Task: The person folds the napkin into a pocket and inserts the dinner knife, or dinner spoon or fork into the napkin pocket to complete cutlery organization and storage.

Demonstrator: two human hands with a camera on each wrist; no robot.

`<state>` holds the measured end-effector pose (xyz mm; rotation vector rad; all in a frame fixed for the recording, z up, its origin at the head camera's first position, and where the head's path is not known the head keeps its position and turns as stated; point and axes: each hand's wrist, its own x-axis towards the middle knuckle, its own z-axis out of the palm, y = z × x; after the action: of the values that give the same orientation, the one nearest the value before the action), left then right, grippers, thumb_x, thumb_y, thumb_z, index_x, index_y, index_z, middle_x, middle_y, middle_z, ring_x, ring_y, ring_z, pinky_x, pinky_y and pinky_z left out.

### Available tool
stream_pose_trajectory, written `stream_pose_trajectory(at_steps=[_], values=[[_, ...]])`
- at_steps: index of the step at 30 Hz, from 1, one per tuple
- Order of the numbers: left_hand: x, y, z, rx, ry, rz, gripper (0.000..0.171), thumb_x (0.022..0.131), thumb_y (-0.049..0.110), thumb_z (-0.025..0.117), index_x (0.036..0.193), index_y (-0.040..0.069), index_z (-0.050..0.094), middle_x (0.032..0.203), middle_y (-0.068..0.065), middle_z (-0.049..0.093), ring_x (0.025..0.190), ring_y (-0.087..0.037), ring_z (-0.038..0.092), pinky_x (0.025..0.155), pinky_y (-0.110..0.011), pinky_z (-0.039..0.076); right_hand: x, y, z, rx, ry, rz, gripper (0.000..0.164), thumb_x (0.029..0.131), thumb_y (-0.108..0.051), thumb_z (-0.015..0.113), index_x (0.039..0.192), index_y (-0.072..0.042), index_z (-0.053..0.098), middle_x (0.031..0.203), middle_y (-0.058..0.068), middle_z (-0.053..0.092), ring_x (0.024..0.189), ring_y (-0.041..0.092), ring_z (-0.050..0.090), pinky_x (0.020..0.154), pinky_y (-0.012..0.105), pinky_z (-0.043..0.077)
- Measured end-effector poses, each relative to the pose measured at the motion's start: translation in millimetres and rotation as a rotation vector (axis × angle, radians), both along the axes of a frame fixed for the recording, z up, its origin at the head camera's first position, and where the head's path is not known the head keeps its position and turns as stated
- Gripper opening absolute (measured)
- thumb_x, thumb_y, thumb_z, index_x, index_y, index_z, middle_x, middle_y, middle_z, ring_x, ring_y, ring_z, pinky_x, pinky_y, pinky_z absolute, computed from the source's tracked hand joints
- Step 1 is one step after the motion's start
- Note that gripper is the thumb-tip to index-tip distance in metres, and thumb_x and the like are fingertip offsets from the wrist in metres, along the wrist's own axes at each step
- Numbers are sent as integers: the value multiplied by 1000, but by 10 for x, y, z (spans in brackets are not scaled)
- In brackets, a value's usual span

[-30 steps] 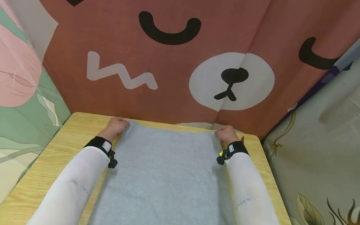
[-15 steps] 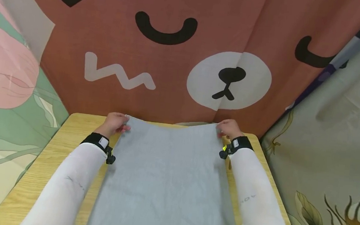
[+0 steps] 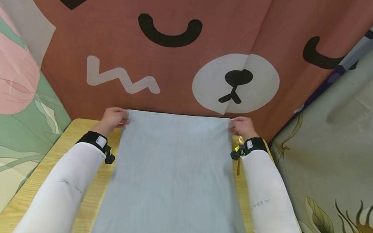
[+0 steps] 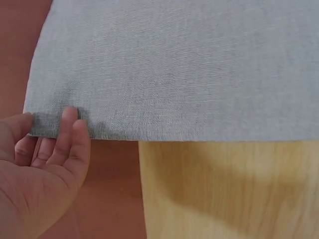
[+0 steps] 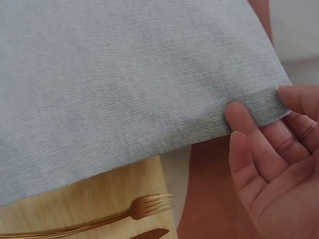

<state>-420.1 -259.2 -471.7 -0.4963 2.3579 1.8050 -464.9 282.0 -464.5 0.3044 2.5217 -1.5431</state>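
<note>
A plain grey-blue cloth [image 3: 174,174] is stretched flat between my two hands, its far edge straight and raised above the table's back edge. My left hand [image 3: 114,118] pinches the far left corner between thumb and fingers; in the left wrist view the fingertips [image 4: 69,115] show against the fabric. At the far right corner, my right hand [image 3: 243,126] pinches the cloth the same way, with its thumb on the corner in the right wrist view. Beneath the right side lies a gold fork [image 5: 149,206], partly covered in the head view by the wrist.
The wooden table [image 3: 52,171] shows along both sides of the cloth. Next to the fork is another gold utensil [image 5: 152,234], cut off by the frame. A brown curtain [image 3: 114,99] with a bear print hangs right behind the table; a grey curtain [image 3: 346,152] hangs to the right.
Both hands have lifted the cloth's far edge up and farther from me, and spread it slightly wider. The sagging edge is now taut, and the near edge has come into view.
</note>
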Motion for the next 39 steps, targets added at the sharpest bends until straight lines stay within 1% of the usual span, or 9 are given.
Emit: stream_pose_trajectory(at_steps=[3, 6, 12, 16, 20, 23, 27, 32, 39], values=[[1, -25, 63, -8, 36, 2, 43, 108, 30, 53, 140, 3, 55, 142, -19, 58, 121, -31, 67, 106, -46, 54, -16, 3, 57, -36, 28, -22, 34, 103, -25, 61, 128, -3, 63, 130, 17, 64, 106, 25, 74, 90, 40, 60], [-15, -53, 123, -14, 61, 11, 44, 107, 34, 55, 138, 4, 57, 142, -20, 59, 124, -32, 66, 110, -48, 51, -45, 9, 117, -64, 55, -45, 34, 102, -26, 63, 128, -4, 63, 127, 15, 65, 105, 23, 76, 89, 37, 61], [-47, -101, 253, -30, 109, 9, 46, 106, 37, 56, 136, 3, 58, 144, -20, 59, 128, -32, 64, 112, -48, 49, -78, 11, 232, -133, 93, -67, 32, 101, -26, 66, 125, -5, 64, 121, 9, 66, 106, 23, 74, 90, 33, 61], [-49, -112, 332, -33, 142, 10, 45, 106, 38, 57, 133, 3, 59, 145, -18, 58, 130, -31, 63, 113, -46, 48, -86, 17, 283, -172, 129, -77, 30, 100, -25, 67, 123, -5, 65, 122, 11, 68, 111, 25, 74, 90, 32, 61], [-28, -134, 385, -31, 187, 15, 43, 105, 39, 57, 128, 3, 61, 148, -16, 55, 132, -29, 63, 114, -45, 47, -99, 20, 319, -208, 162, -73, 30, 100, -24, 68, 123, -4, 64, 125, 13, 66, 120, 28, 70, 99, 37, 58], [-6, -164, 427, -3, 227, 16, 42, 105, 39, 58, 124, 1, 61, 142, -9, 57, 134, -29, 61, 116, -45, 45, -87, 20, 382, -247, 195, -60, 30, 99, -24, 69, 121, -4, 65, 120, 11, 66, 125, 32, 68, 105, 41, 54], [25, -194, 502, 43, 274, 33, 41, 103, 38, 61, 122, 1, 64, 123, 3, 62, 134, -30, 62, 116, -44, 44, -3, 41, 500, -277, 245, -26, 33, 98, -26, 71, 121, -3, 65, 116, 6, 68, 126, 32, 67, 108, 41, 52], [90, -207, 596, 25, 339, 44, 37, 101, 38, 65, 119, 7, 71, 111, 12, 67, 125, -23, 68, 112, -41, 47, 89, 121, 573, -303, 268, 2, 35, 98, -27, 71, 124, -3, 64, 117, 3, 67, 126, 29, 66, 109, 39, 50], [252, -254, 649, -2, 449, -22, 35, 101, 29, 66, 116, -2, 73, 109, 16, 76, 112, -8, 69, 101, -26, 52, 212, 274, 602, -335, 264, 45, 32, 96, -28, 74, 115, -3, 70, 118, 1, 67, 125, 28, 66, 103, 31, 53]])
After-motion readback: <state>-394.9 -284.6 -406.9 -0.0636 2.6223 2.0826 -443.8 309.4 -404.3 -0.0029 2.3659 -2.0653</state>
